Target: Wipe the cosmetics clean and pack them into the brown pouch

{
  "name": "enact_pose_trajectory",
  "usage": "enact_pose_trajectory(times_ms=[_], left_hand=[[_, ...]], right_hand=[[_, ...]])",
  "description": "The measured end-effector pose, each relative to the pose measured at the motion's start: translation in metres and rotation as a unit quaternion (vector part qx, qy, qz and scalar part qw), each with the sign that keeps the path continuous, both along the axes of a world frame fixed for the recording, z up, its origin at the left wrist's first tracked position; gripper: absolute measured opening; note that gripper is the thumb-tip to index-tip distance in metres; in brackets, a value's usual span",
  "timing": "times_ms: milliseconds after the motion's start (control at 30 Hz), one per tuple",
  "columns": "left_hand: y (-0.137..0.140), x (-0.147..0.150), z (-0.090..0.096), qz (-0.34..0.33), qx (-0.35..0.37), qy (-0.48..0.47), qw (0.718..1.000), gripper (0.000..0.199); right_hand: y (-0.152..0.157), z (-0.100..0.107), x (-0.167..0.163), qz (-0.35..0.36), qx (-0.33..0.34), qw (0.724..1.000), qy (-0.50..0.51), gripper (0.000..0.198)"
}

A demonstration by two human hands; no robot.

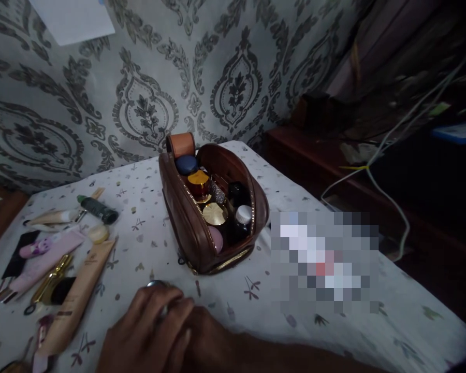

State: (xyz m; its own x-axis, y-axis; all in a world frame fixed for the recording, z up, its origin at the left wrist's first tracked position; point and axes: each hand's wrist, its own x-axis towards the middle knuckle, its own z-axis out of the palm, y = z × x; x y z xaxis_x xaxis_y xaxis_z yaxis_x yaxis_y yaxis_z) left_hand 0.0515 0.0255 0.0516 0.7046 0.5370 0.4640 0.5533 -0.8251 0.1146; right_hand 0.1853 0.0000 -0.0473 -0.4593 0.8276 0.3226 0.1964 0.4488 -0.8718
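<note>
My left hand (143, 329) and my right hand (204, 324) are together at the bottom of the view, over the near part of the cloth. The left fingers are curled over the front. Most of the right fingers are hidden behind them. Between the hands a small shiny round-edged object (156, 283) peeks out, too covered to name. Just beyond stands a brown leather toiletry bag (186, 228), unzipped. Inside it are a dark blue rounded item (187, 165), an amber jar (199, 181), a gold lid (215, 213), a white-capped bottle (243, 215) and a pink rounded item (216, 239).
Left on the patterned cloth (135, 248) lie a tan tube (81, 295), a pink tube (48, 261), a gold eyelash curler (52, 280), a dark green tube (98, 208) and a small cream-coloured jar (98, 234). A blurred-out patch (326, 259) covers something right. White cables (402, 223) hang beyond the edge.
</note>
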Motion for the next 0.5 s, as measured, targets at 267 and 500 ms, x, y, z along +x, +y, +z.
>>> enact_pose_trajectory(times_ms=[267, 500], left_hand=[[0.004, -0.005, 0.006, 0.042, -0.341, -0.169, 0.924, 0.028], [-0.004, -0.009, -0.006, -0.01, -0.213, -0.148, 0.966, 0.038]], right_hand=[[-0.002, 0.038, 0.017, -0.011, -0.081, 0.981, 0.177, 0.037], [-0.001, 0.055, 0.012, -0.003, -0.229, 0.918, 0.322, 0.04]])
